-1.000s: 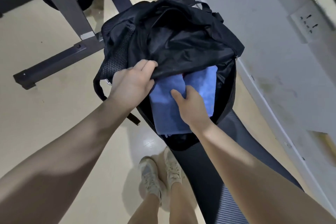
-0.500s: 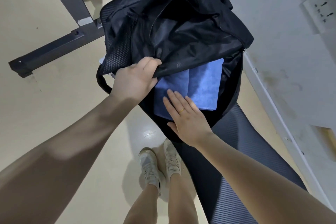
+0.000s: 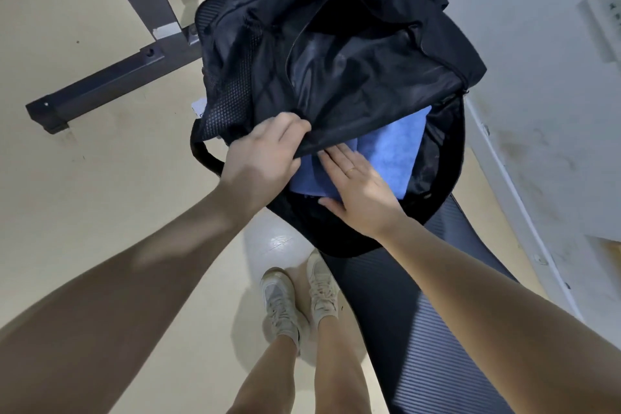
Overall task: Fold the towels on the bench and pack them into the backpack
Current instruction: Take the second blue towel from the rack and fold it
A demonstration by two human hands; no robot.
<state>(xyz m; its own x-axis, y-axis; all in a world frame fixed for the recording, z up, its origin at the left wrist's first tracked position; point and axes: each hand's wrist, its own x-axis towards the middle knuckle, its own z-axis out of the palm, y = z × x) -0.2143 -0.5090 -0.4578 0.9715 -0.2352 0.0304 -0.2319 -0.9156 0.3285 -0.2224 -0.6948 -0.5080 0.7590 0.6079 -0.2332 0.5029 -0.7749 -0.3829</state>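
Steel frame: dark painted bars (image 3: 111, 84) crossed the pale floor (image 3: 84, 195) at the far left, flat and square-edged.
Left hand: the left hand (image 3: 265, 151) gripped the backpack's front flap, fingers curled over its edge, holding the mouth open as it had half a second before.
Backpack: the black backpack (image 3: 353, 54) lay on the ribbed dark surface (image 3: 420, 329), soft nylon with a mesh side panel, zip wide open.
Towel: the blue towel (image 3: 386, 151), a fuzzy folded rectangle, sat inside the main compartment, deeper under the flap than a second earlier.
Right hand: the right hand (image 3: 359, 185) had gone from gripping the towel to lying flat on it, fingers straight, pressing and holding nothing.
Meaning: this towel looked packed; whether other towels were left could not be told.
Wall: scuffed white wall (image 3: 537, 94) ran along the right.
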